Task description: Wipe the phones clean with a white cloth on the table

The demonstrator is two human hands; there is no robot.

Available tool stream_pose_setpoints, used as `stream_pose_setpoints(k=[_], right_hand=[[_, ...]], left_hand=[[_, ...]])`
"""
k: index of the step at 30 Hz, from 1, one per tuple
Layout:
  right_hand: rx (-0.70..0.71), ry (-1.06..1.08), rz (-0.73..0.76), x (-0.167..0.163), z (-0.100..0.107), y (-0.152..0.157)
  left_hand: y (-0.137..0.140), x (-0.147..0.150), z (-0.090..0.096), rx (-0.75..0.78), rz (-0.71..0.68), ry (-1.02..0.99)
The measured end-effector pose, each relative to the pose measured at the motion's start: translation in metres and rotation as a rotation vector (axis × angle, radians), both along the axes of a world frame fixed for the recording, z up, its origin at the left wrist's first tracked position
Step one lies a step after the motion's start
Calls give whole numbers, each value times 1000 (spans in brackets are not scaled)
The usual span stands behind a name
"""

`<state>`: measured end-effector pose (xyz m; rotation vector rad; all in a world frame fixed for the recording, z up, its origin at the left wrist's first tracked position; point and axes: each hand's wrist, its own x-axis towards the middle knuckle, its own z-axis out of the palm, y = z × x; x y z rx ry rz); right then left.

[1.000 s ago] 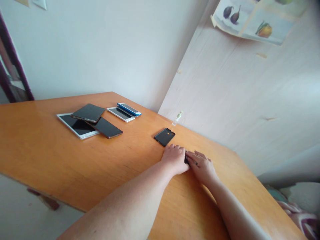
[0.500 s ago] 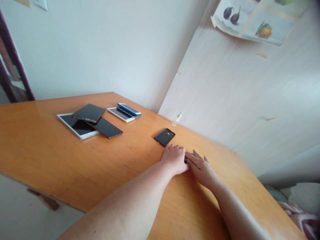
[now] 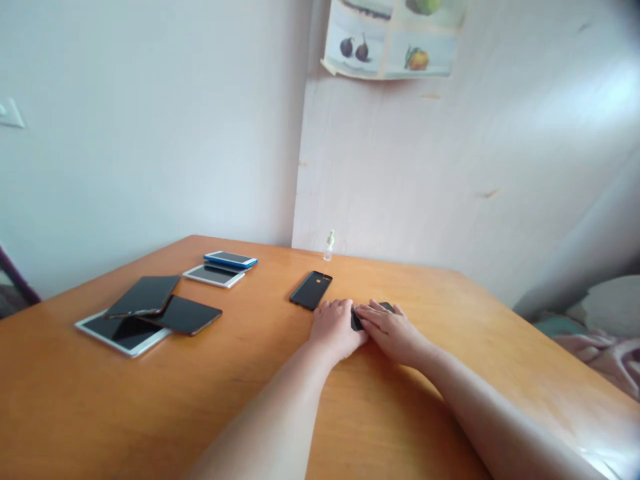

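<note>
A dark phone (image 3: 356,321) lies mostly hidden beneath my two hands on the wooden table. My left hand (image 3: 335,330) is curled around its left end, fingers closed. Across its top my right hand (image 3: 395,333) lies flat with fingers stretched out, and a dark corner shows past the fingertips. Just beyond my left hand is an empty black phone case (image 3: 312,290), inner side up, with a camera cutout. It is close to the left knuckles.
To the left, a black tablet (image 3: 145,295) and a dark phone (image 3: 187,315) overlap a white tablet (image 3: 127,335). Farther back, a blue-edged phone (image 3: 231,259) rests on a white device (image 3: 214,274). A small pump bottle (image 3: 329,247) stands near the wall.
The camera view has levelled and turned right, so everything on the table appears shifted. Both hands stay at the phone, the right one still flat over it.
</note>
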<state>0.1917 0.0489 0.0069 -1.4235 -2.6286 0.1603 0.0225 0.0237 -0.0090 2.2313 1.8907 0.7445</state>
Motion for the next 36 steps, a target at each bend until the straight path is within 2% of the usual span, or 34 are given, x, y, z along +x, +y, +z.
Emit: stream_pose_setpoints(k=[6,16,19,23,25,27,30,32,34,36], right_hand=[[0,-3,-256,23,-3,20],[-13,40,-310,27,-3,26],[-12,63,-225,14,-1,14],[-12,111,90,-10,0,-5],[-16,125,170,-14,0,-7],[-13,125,100,-9,0,-2],[8,98,-172,8,-1,13],[20,79,-286,14,-1,17],[26,79,-241,11,-2,14],[34,98,-83,2,-2,5]], left_hand=[[7,-6,-4,4,-12,-7],[3,-18,12,-143,-72,-73],[4,-19,12,-138,-68,-97],[7,-20,7,-123,-93,-135],[9,-21,5,-118,-98,-140],[9,-22,5,-123,-78,-132],[8,-21,6,-141,-50,-119],[7,-21,7,-145,-46,-106],[7,-20,7,-146,-43,-94],[8,-20,7,-144,-45,-85]])
